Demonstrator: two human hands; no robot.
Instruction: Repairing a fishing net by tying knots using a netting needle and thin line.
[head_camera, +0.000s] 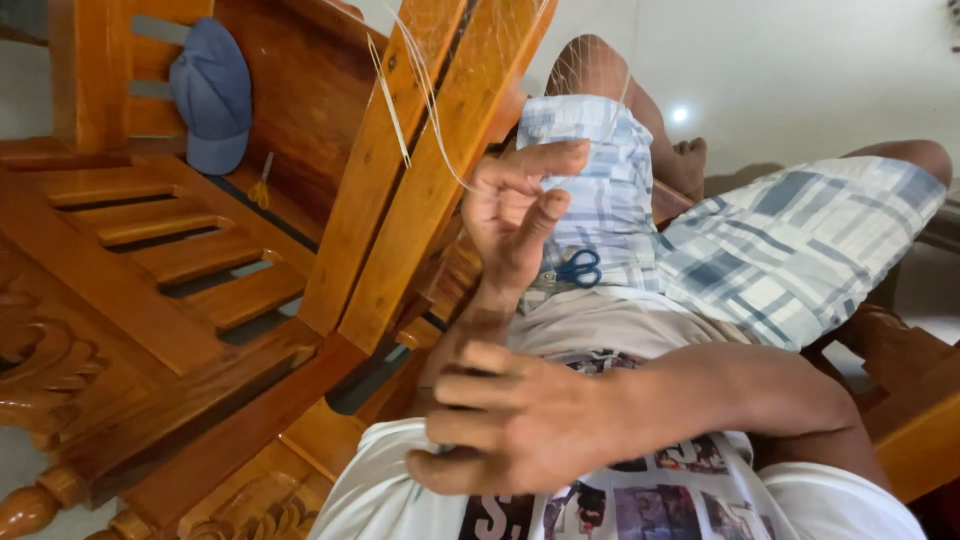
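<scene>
Hands on fine netting, wooden chair

A blue fabric cap rests on the seat of a polished wooden chair with slatted arms. A small yellow-handled pair of scissors lies on the same seat, just beside the cap. A small blue-handled pair of scissors lies on blue-and-white plaid shorts. The floor is pale glossy tile.
</scene>
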